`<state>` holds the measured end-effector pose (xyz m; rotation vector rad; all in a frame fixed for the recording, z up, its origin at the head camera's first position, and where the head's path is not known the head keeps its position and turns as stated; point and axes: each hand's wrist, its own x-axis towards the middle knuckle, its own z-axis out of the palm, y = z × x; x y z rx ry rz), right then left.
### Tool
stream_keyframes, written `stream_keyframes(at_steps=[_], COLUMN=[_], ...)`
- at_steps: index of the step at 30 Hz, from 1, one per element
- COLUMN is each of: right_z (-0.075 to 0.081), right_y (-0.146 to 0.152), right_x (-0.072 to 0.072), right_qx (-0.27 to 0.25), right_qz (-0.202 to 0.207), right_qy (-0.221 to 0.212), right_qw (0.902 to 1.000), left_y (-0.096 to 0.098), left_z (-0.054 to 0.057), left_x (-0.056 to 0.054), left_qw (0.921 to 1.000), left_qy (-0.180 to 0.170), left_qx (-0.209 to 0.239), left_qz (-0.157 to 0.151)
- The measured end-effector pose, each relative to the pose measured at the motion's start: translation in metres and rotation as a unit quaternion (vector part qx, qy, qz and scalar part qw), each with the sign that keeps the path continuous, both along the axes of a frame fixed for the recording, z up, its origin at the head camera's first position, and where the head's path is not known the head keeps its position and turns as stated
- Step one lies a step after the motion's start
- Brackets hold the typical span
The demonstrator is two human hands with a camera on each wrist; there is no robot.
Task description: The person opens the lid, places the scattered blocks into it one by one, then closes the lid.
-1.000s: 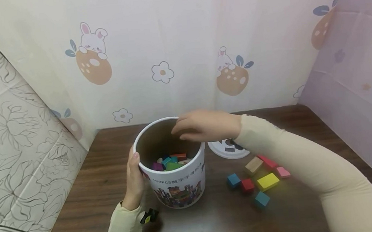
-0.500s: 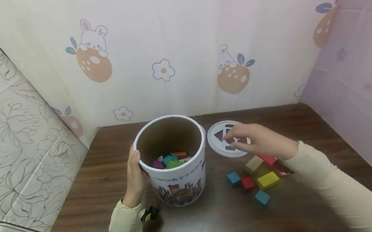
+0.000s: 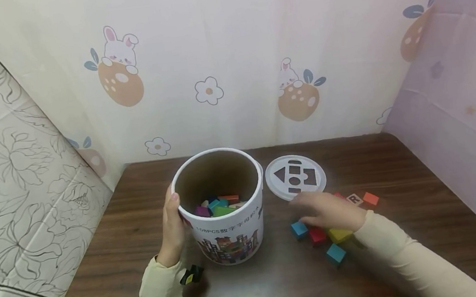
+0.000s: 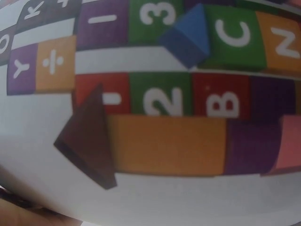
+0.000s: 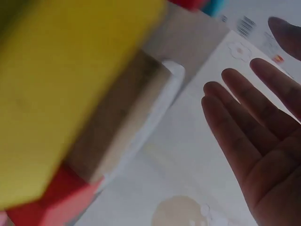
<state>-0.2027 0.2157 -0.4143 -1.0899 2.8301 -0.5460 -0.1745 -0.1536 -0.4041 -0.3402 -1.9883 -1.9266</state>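
Note:
A white printed bucket (image 3: 225, 232) stands upright, with several coloured wooden blocks (image 3: 223, 210) low inside. My left hand (image 3: 172, 230) holds its left side, thumb at the rim, its other fingers mostly hidden. The left wrist view is filled by the bucket's printed wall (image 4: 164, 197). My right hand (image 3: 329, 211) is over the loose blocks, fingers spread and straight in the right wrist view, nothing in the palm. Around it lie a blue block (image 3: 299, 229), a red block (image 3: 317, 236), a yellow block (image 3: 339, 234) and a teal block (image 3: 335, 253).
Behind the blocks lies a round white lid (image 3: 273, 183) with shaped cut-outs. Farther right are a block marked R (image 3: 354, 199) and an orange-red block (image 3: 371, 198). The brown wooden table (image 3: 139, 207) meets a printed cloth (image 3: 234, 110) at its back edge.
My right hand has moved from over the bucket's mouth rightward past the lid, then down over the loose blocks. The R block and orange-red block have come into view. My left hand stays put.

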Motion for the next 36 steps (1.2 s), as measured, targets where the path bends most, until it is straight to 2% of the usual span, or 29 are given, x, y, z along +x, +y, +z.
stream_keyframes(at_steps=[11, 17, 25, 31, 36], right_z=[-0.013, -0.014, -0.014, -0.010, 0.006], right_y=[-0.003, -0.001, -0.002, -0.002, -0.001], right_x=[0.001, 0.000, 0.002, -0.002, -0.006], right_qx=[0.021, 0.034, 0.045, 0.000, -0.065], right_qz=[0.021, 0.011, 0.007, 0.014, 0.015], right_qy=[-0.051, -0.077, -0.084, -0.068, -0.036], right_qw=[0.9982, 0.9964, 0.9955, 0.9976, 0.9971], left_y=[0.001, 0.001, 0.002, 0.001, 0.001], left_z=[0.000, 0.001, 0.003, 0.003, 0.002], left_x=[-0.001, 0.000, 0.000, 0.001, 0.002], left_qw=[0.9999, 1.0000, 1.0000, 1.0000, 1.0000], left_qy=[0.004, 0.001, 0.002, 0.000, -0.005], left_qx=[0.011, 0.007, 0.004, 0.006, 0.002], left_qz=[-0.011, -0.006, -0.005, -0.003, 0.001])
